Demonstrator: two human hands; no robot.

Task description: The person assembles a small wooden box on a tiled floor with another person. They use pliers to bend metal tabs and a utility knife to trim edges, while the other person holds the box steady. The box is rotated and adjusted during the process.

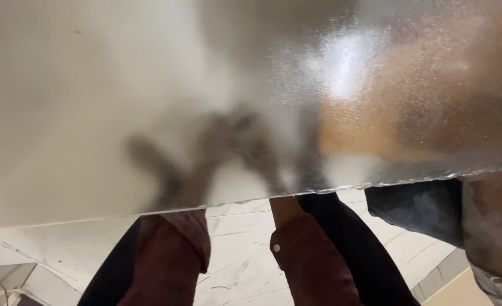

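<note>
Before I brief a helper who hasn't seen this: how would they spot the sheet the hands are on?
It fills the upper frame above the pale scuffed floor: a large frosted, pebble-textured translucent sheet. Two maroon sleeves run up behind its lower edge. Only through it do things look blurred, like the left hand.

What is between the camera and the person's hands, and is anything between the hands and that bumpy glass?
The frosted glass sheet hides both hands, showing only dark blurred shapes. They seem pressed against it with nothing visible between, but the blur prevents certainty.
</note>
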